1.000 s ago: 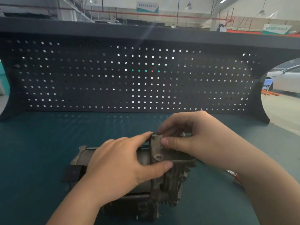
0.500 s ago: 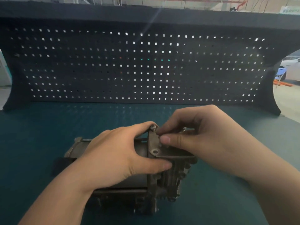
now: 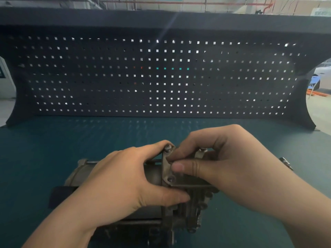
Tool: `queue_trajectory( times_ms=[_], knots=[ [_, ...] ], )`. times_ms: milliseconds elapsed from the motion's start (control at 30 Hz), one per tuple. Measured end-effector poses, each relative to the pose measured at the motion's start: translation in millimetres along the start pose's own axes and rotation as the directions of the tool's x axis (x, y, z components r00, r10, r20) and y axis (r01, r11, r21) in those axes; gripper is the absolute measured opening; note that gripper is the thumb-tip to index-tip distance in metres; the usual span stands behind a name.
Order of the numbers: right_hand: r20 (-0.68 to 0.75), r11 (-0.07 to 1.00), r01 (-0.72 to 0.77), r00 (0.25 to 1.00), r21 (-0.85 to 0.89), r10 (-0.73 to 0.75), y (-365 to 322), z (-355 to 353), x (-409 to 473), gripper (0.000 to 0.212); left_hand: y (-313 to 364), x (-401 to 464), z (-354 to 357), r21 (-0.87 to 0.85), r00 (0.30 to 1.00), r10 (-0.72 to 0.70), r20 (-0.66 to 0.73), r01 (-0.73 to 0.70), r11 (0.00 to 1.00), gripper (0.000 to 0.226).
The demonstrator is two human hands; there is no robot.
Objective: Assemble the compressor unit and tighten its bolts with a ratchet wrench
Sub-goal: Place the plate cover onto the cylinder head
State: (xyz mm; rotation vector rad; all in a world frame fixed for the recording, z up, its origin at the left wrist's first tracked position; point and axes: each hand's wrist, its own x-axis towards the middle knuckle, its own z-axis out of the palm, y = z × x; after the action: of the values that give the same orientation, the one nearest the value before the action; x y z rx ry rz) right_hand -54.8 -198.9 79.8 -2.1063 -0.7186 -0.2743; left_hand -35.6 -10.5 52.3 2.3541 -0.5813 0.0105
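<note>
Your compressor unit (image 3: 155,178) lies on its side on the teal tabletop (image 3: 71,140), close to the near edge and a little left of its middle. Your left hand (image 3: 114,183) is wrapped over the cylindrical body, thumb pressed against the flange and forefinger curled up to the bolt (image 3: 167,148) standing at the plate's far corner. Your right hand (image 3: 220,167) pinches the end plate (image 3: 186,179), thumb flat on its top face and fingers curled over the far side; whether those fingers also hold a second bolt near the tab (image 3: 201,152) cannot be told from here.

The main risk, as I judge it, is cross-threading. That bolt stands proud of the plate, so it looks barely started. If the plate shifts under your thumb while you turn it, the holes will go out of line and the thread will bite crooked. Keep the plate seated flat before you spin anything.

The round body could also roll toward the near edge if your left hand eases off; nothing visible chocks it.

A metal piece (image 3: 286,162), perhaps a socket or the wrench's end, lies near the right edge, well apart from the unit. Reaching for it means freeing your right hand, and an unfastened plate could slip or drop a loose bolt. Hand-start every bolt first.
</note>
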Motion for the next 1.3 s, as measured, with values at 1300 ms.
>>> queue_trajectory(
  times_ms=[1300],
  knots=[
    [0.172, 0.995, 0.041, 0.985, -0.092, -0.024, 3.8, -0.6, 0.4, 0.023, 3.2, -0.5, 3.6, 0.163, 0.996, -0.009, -0.089, 0.023, 0.986, 0.078]
  ],
)
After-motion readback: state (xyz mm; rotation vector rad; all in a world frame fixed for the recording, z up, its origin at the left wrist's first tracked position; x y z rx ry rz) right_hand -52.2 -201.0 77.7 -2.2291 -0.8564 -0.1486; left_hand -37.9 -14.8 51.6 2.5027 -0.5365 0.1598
